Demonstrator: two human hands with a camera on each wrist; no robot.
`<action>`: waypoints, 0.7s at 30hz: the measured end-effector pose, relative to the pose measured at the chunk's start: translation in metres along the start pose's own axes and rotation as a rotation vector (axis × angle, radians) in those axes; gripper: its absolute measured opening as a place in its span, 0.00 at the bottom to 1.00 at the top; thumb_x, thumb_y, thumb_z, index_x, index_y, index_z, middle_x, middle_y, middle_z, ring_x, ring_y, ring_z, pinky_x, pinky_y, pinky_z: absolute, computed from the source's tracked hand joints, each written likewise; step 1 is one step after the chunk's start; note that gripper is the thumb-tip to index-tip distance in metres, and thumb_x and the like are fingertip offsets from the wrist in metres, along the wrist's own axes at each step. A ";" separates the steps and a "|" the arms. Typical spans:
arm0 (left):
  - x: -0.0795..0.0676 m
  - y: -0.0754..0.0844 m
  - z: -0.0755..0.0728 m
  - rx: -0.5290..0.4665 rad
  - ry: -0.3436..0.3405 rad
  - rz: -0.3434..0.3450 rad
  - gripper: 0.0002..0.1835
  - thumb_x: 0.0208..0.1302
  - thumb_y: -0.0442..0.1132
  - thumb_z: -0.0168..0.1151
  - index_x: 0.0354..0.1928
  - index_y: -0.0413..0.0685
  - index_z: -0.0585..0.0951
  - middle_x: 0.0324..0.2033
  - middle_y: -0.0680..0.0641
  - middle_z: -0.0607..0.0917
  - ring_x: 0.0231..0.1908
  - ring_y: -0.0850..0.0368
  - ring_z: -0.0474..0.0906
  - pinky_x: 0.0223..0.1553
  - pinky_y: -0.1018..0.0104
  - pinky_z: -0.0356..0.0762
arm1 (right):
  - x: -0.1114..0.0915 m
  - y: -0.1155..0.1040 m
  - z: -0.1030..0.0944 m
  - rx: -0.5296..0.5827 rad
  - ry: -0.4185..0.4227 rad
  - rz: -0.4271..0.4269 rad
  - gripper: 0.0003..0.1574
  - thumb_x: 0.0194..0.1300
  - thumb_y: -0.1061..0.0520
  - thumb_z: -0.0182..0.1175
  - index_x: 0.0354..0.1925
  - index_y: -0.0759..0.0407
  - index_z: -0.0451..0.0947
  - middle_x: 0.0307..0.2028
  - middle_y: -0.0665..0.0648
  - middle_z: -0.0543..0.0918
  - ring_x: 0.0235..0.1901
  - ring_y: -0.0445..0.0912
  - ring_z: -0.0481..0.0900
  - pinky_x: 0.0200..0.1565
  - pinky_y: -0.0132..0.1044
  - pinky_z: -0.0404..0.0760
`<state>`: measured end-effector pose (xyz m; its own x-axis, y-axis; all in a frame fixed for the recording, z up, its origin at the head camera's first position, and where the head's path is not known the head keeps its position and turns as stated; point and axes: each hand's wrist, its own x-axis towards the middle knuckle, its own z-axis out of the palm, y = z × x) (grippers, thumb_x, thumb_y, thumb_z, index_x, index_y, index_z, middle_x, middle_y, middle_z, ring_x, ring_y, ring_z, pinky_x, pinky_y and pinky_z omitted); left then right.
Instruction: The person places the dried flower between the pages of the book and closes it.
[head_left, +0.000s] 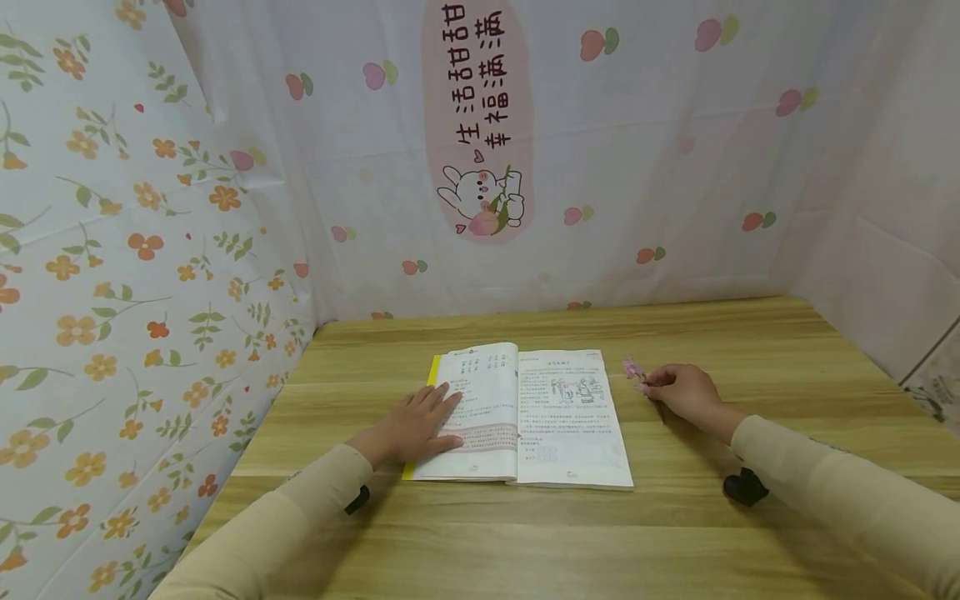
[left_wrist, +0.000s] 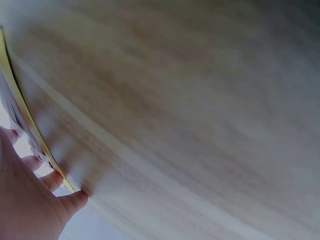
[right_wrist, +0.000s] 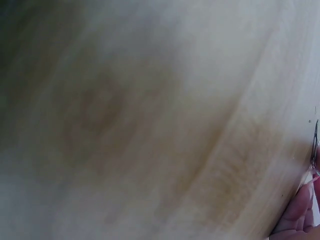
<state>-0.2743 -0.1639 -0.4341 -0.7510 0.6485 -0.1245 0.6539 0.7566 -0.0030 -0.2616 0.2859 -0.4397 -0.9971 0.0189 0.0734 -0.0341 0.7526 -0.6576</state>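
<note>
An open book [head_left: 573,450] lies on the wooden table, its yellow cover edge showing at the left. My left hand [head_left: 423,429] rests on the left page with its fingers spread. In the left wrist view, the thumb of that hand [left_wrist: 30,200] is beside the yellow edge. Just right of the book, my right hand [head_left: 682,392] pinches a small pink flower-topped pin [head_left: 632,367] between thumb and fingertips, low over the table. A thin dark pointed part of it [right_wrist: 315,142] shows at the right edge of the right wrist view; the fingers hide its middle.
The wooden table [head_left: 480,542] stretches around the book on all sides. A white printed curtain [head_left: 645,167] hangs along its back edge, and a flowered cloth [head_left: 112,333] hangs at the left. Dark wrist camera parts [head_left: 746,487] show under the right forearm.
</note>
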 end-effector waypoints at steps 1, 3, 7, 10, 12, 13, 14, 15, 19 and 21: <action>0.000 0.000 0.000 0.000 0.000 0.002 0.43 0.69 0.67 0.44 0.76 0.47 0.54 0.73 0.38 0.55 0.70 0.38 0.53 0.65 0.42 0.54 | 0.000 0.000 0.000 0.004 0.004 -0.001 0.15 0.63 0.55 0.66 0.40 0.68 0.81 0.36 0.62 0.84 0.41 0.58 0.79 0.44 0.53 0.74; -0.001 0.001 -0.001 0.001 0.004 0.005 0.43 0.69 0.67 0.44 0.76 0.47 0.54 0.73 0.38 0.55 0.70 0.38 0.53 0.65 0.42 0.55 | 0.000 0.000 -0.001 0.016 0.007 0.000 0.14 0.63 0.57 0.66 0.40 0.68 0.81 0.36 0.62 0.84 0.39 0.57 0.78 0.42 0.51 0.74; -0.002 0.001 -0.001 -0.002 0.003 0.004 0.43 0.69 0.67 0.44 0.76 0.47 0.54 0.73 0.38 0.55 0.70 0.38 0.53 0.65 0.42 0.55 | 0.000 0.000 -0.003 0.042 0.002 0.010 0.14 0.63 0.59 0.64 0.42 0.70 0.80 0.37 0.63 0.83 0.39 0.55 0.78 0.39 0.45 0.73; -0.002 0.001 -0.002 -0.003 0.000 -0.004 0.43 0.69 0.67 0.44 0.76 0.47 0.54 0.73 0.38 0.55 0.70 0.38 0.53 0.65 0.42 0.55 | 0.001 0.000 -0.004 0.067 -0.009 0.023 0.16 0.64 0.59 0.64 0.44 0.72 0.78 0.37 0.63 0.83 0.38 0.53 0.78 0.37 0.41 0.74; -0.002 0.002 -0.002 -0.003 -0.003 -0.009 0.44 0.69 0.67 0.45 0.76 0.47 0.54 0.73 0.38 0.55 0.70 0.39 0.53 0.65 0.42 0.55 | 0.002 0.000 -0.005 0.096 -0.019 0.041 0.18 0.64 0.60 0.64 0.47 0.73 0.77 0.36 0.62 0.83 0.36 0.52 0.78 0.34 0.38 0.74; -0.002 0.002 -0.002 -0.004 -0.003 -0.009 0.44 0.69 0.67 0.45 0.76 0.47 0.54 0.73 0.38 0.55 0.70 0.39 0.53 0.65 0.42 0.55 | 0.002 0.000 -0.006 0.117 -0.027 0.055 0.20 0.64 0.59 0.64 0.48 0.74 0.76 0.36 0.62 0.82 0.35 0.51 0.77 0.33 0.37 0.74; -0.002 0.002 -0.002 -0.004 -0.005 -0.009 0.44 0.69 0.67 0.45 0.76 0.47 0.54 0.73 0.38 0.55 0.70 0.39 0.53 0.65 0.42 0.55 | 0.003 0.000 -0.007 0.142 -0.035 0.070 0.21 0.65 0.59 0.63 0.50 0.74 0.76 0.37 0.62 0.82 0.34 0.50 0.77 0.32 0.37 0.75; -0.002 0.002 -0.002 -0.004 -0.007 -0.010 0.44 0.69 0.67 0.45 0.76 0.47 0.54 0.73 0.38 0.55 0.70 0.39 0.53 0.65 0.42 0.55 | 0.003 0.000 -0.007 0.170 -0.045 0.087 0.22 0.66 0.59 0.63 0.51 0.74 0.75 0.38 0.62 0.82 0.34 0.49 0.77 0.32 0.36 0.76; -0.002 0.003 -0.004 -0.018 -0.020 -0.019 0.44 0.69 0.67 0.45 0.76 0.47 0.53 0.73 0.39 0.54 0.71 0.39 0.51 0.66 0.42 0.53 | 0.004 -0.004 -0.014 0.274 -0.082 0.134 0.26 0.67 0.57 0.61 0.55 0.75 0.72 0.43 0.64 0.81 0.34 0.46 0.78 0.33 0.36 0.80; -0.002 0.003 -0.004 -0.023 -0.024 -0.023 0.44 0.69 0.67 0.45 0.76 0.47 0.53 0.74 0.39 0.54 0.71 0.39 0.51 0.66 0.42 0.53 | 0.004 -0.007 -0.017 0.309 -0.088 0.146 0.28 0.67 0.56 0.62 0.56 0.75 0.71 0.45 0.65 0.80 0.35 0.44 0.78 0.35 0.36 0.81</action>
<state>-0.2712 -0.1622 -0.4298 -0.7629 0.6293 -0.1484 0.6343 0.7729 0.0164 -0.2638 0.2918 -0.4220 -0.9946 0.0449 -0.0935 0.1033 0.5114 -0.8531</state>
